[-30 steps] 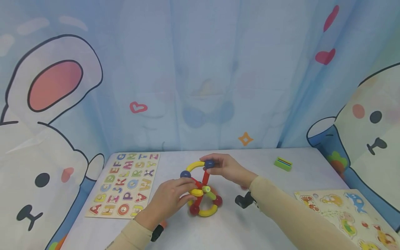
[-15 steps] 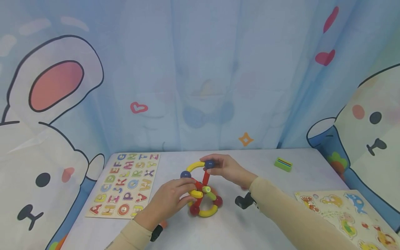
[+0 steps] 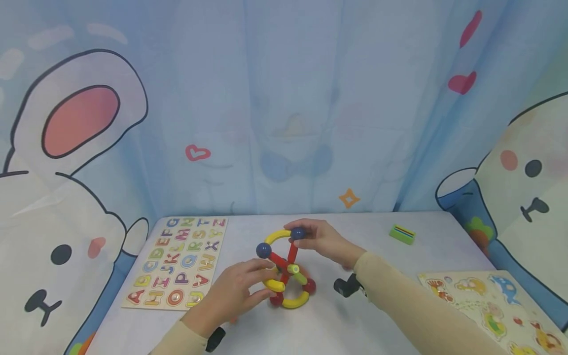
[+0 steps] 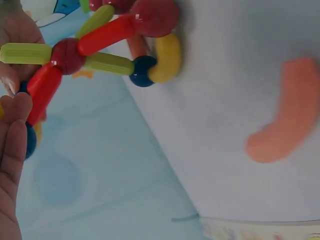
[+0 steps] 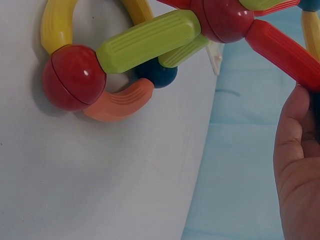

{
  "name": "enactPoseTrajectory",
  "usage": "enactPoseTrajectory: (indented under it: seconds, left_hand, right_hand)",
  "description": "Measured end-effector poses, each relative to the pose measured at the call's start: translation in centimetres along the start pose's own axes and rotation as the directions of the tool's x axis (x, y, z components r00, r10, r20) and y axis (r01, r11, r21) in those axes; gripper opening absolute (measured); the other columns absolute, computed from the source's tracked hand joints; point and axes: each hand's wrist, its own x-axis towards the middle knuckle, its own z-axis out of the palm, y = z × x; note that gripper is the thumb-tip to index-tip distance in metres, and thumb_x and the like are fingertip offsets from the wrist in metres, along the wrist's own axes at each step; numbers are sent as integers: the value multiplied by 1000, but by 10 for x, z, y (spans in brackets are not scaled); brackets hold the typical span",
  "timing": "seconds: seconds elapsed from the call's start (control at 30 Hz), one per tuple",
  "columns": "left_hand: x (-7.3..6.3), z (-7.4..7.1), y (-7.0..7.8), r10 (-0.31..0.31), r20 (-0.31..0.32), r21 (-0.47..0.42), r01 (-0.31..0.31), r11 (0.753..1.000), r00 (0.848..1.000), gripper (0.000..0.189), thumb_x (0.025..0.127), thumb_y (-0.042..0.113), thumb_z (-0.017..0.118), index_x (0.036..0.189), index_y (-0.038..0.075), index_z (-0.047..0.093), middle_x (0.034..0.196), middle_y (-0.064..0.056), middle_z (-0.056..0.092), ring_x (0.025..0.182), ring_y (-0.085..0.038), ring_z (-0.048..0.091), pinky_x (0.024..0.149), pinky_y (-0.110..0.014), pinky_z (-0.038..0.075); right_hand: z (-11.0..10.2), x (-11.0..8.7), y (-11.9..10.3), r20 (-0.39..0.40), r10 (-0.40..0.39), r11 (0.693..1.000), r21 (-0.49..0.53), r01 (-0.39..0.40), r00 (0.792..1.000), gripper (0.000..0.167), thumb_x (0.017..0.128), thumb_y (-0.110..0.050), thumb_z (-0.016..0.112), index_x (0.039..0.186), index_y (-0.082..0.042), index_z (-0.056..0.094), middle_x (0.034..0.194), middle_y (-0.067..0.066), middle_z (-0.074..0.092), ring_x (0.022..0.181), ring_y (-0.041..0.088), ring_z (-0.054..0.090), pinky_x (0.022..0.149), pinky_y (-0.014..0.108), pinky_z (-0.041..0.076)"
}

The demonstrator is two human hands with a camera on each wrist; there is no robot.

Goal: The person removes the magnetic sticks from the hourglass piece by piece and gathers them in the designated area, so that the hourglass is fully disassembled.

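A magnetic stick-and-ball structure stands at mid-table, with a ring of curved sticks and balls at its base. Its central red ball (image 4: 68, 56) joins lime sticks (image 5: 150, 42) and red sticks (image 3: 293, 253). At the top, a yellow curved stick (image 3: 277, 235) links a blue ball (image 3: 264, 250) with another blue ball (image 3: 298, 233). My right hand (image 3: 326, 241) pinches that second ball from the right. My left hand (image 3: 232, 293) holds a loose-looking yellow curved stick (image 3: 274, 285) between thumb and fingers, beside the structure's left side; whether it touches is unclear.
An orange curved stick (image 4: 295, 115) lies on the table near my left wrist. A letter puzzle board (image 3: 177, 264) lies left, an animal puzzle board (image 3: 470, 308) right. A small green block (image 3: 402, 233) sits at the back right. A curtain (image 3: 293, 108) hangs behind.
My left hand has drawn slightly left and down, and the yellow curved stick in it has turned and lowered. The right hand and the structure stay almost still.
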Motion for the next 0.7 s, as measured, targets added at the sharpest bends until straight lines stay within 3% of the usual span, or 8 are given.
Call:
enactPoseTrajectory:
  seconds: [0.1,0.2,0.3,0.5,0.7]
  left_hand:
    - [-14,1,-6,-117,65,-21,119,993,991,30,88,35,77,117,26,72,128,5,63,113,-13,61,93,-32,53]
    - [-28,4,-17,-226,142,-18,231,973,964,29,88,34,77,115,25,74,131,4,62,115,-16,61,93,-35,53]
    - [-39,8,-30,-287,206,-20,298,954,935,27,88,30,78,113,22,75,131,1,61,116,-18,59,95,-38,52]
    - [-49,18,-48,-324,254,5,334,943,911,27,86,24,80,112,21,76,132,-1,60,113,-18,60,96,-38,51]
    - [-52,26,-55,-309,301,65,304,950,902,25,85,25,80,110,27,76,133,1,60,113,-18,61,96,-37,52]
  right_hand:
    - [0,1,1,-4,3,1000,-3,-3,1000,39,93,-13,70,129,-28,65,120,-2,68,111,18,65,102,53,45]
    - [0,1,2,-2,3,1000,3,-3,1000,39,94,-13,70,129,-27,65,121,-2,68,111,19,65,102,53,46]
    - [-3,1,4,7,0,1000,16,0,1000,39,94,-14,70,130,-26,64,120,-1,68,111,19,65,102,52,46]
    - [-6,0,5,16,-4,1000,26,4,1000,40,94,-14,70,131,-25,63,119,1,68,111,20,65,102,51,46]
    - [-2,0,2,21,-13,1000,22,12,1000,39,94,-13,70,131,-23,64,119,1,68,110,21,65,102,51,46]
